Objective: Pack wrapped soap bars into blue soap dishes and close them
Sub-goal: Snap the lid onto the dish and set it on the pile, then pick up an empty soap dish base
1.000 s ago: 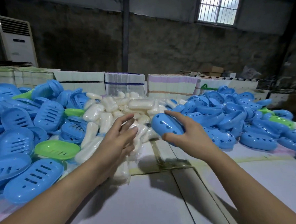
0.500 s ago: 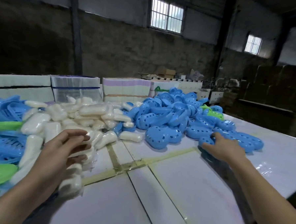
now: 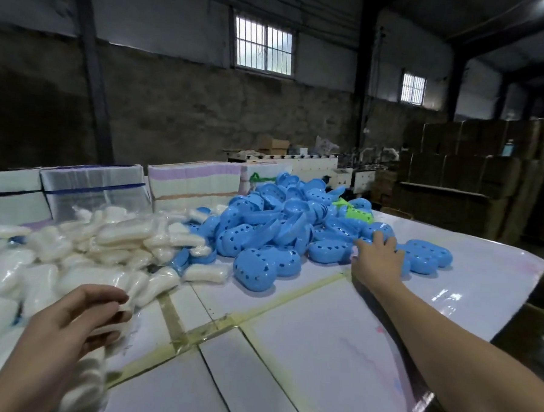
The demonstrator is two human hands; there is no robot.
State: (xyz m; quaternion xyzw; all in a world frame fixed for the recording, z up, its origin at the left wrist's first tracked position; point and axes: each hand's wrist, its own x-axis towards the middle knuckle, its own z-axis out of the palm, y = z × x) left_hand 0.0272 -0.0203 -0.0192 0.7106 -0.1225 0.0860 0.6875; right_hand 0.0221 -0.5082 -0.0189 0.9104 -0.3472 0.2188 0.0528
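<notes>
Your table (image 3: 303,358), white panels joined with yellowish tape, carries everything. Along its far edge stands a row of wrapped bundles (image 3: 193,181). In front of them, toward the far right corner, sits the heap of blue soap dishes (image 3: 282,225) (a green piece or two shows among them near the top). To the left of that heap, running to the table's left edge, spreads the pile of wrapped soap bars (image 3: 111,244), the two piles touching where they meet.

Your right hand (image 3: 376,258) reaches out to the near right side of the dish heap, fingers spread and laid on one blue dish (image 3: 379,232); whether they grip it, you cannot tell from here.

Your left hand (image 3: 69,324) hangs near the table's left near corner, fingers curled around a wrapped soap bar (image 3: 88,382), which sticks out blurred below the palm, just in front of the soap pile.
</notes>
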